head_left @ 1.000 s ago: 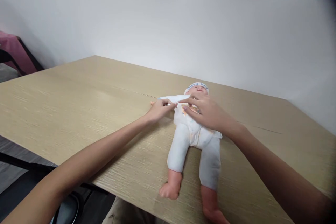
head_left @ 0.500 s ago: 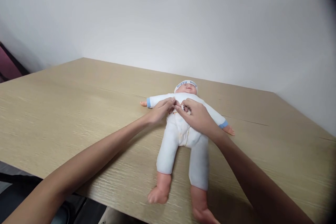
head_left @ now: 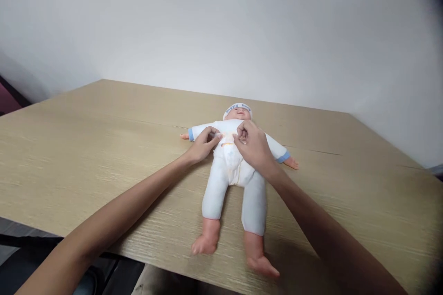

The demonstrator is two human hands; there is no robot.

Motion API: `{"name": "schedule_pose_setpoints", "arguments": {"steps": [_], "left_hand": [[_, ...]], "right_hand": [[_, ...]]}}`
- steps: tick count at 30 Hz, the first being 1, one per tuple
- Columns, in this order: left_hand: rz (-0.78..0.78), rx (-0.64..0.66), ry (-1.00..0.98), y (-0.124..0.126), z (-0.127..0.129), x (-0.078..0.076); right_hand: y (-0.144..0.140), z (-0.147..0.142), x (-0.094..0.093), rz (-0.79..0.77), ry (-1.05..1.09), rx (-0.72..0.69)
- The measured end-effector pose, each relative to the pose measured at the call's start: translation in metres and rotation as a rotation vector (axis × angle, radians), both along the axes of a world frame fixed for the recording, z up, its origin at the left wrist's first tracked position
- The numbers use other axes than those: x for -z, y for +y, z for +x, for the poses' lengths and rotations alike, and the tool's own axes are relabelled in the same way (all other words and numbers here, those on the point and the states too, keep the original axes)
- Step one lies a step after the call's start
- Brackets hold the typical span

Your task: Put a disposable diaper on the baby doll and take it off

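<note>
A baby doll point(head_left: 217, 193) in a white suit with blue cuffs and a lettered headband lies on its back, feet towards me. Around its hips is a white diaper point(head_left: 232, 159) with thin yellow-orange lines. My left hand point(head_left: 204, 143) is at the diaper's upper left edge, thumb and fingers pinched on its waist. On the other side my right hand point(head_left: 254, 145) pinches the upper right part of the waist, its fingers curled. The front waist of the diaper shows between the two hands. What lies directly under the fingertips is partly hidden.
The doll lies on a wood-grain table point(head_left: 104, 156). A pale partition point(head_left: 207, 32) rises along the table's far edge. Dark items and a bit of beige cloth point(head_left: 155, 281) show below the near edge.
My hands were close together over the doll's belly and are now further apart, uncovering the diaper's front waist. The view has shifted slightly, so the doll sits a little further left and up.
</note>
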State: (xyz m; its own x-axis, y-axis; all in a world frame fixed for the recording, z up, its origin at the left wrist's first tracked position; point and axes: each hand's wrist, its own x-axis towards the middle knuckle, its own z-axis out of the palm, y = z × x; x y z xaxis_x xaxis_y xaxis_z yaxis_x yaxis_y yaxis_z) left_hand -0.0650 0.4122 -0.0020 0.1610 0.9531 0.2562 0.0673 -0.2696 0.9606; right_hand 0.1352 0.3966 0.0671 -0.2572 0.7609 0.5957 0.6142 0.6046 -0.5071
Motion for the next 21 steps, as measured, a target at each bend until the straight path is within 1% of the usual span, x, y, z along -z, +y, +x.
{"name": "schedule_pose_setpoints", "arguments": {"steps": [2, 3, 4, 5, 6, 7, 8, 10, 11, 12, 13, 14, 16, 19, 21], "left_hand": [[0.030, -0.143, 0.051, -0.012, -0.001, -0.008], [0.073, -0.208, 0.080, -0.022, -0.001, -0.013], [0.134, -0.252, 0.111, -0.034, -0.002, -0.019], [0.209, -0.251, 0.148, -0.048, -0.003, -0.026], [0.289, -0.198, 0.200, -0.063, -0.005, -0.033], [0.362, -0.098, 0.268, -0.079, -0.006, -0.039], [0.421, 0.036, 0.357, -0.093, -0.007, -0.045], [0.471, 0.288, 0.556, -0.117, -0.010, -0.052], [0.468, 0.365, 0.648, -0.124, -0.012, -0.052], [0.454, 0.390, 0.723, -0.129, -0.013, -0.051], [0.437, 0.375, 0.772, -0.131, -0.014, -0.049], [0.416, 0.338, 0.793, -0.131, -0.014, -0.046], [0.371, 0.251, 0.765, -0.126, -0.012, -0.038], [0.315, 0.120, 0.719, -0.114, -0.005, -0.028], [0.296, 0.067, 0.732, -0.107, 0.000, -0.024]], "right_hand": [[-0.019, 0.003, -0.005, 0.087, -0.002, -0.009], [-0.033, 0.005, -0.007, 0.106, -0.006, -0.021], [-0.049, 0.008, -0.009, 0.099, -0.008, -0.041], [-0.066, 0.012, -0.009, 0.065, -0.012, -0.071], [-0.084, 0.016, -0.007, 0.004, -0.022, -0.114], [-0.100, 0.022, -0.004, -0.070, -0.039, -0.161], [-0.116, 0.028, 0.000, -0.148, -0.066, -0.203], [-0.137, 0.043, 0.012, -0.266, -0.139, -0.244], [-0.143, 0.050, 0.018, -0.294, -0.175, -0.234], [-0.145, 0.057, 0.024, -0.303, -0.205, -0.210], [-0.145, 0.063, 0.028, -0.296, -0.225, -0.171], [-0.144, 0.068, 0.032, -0.281, -0.234, -0.128], [-0.138, 0.071, 0.035, -0.244, -0.236, -0.056], [-0.131, 0.063, 0.035, -0.196, -0.290, 0.019], [-0.129, 0.055, 0.036, -0.186, -0.339, 0.064]]}}
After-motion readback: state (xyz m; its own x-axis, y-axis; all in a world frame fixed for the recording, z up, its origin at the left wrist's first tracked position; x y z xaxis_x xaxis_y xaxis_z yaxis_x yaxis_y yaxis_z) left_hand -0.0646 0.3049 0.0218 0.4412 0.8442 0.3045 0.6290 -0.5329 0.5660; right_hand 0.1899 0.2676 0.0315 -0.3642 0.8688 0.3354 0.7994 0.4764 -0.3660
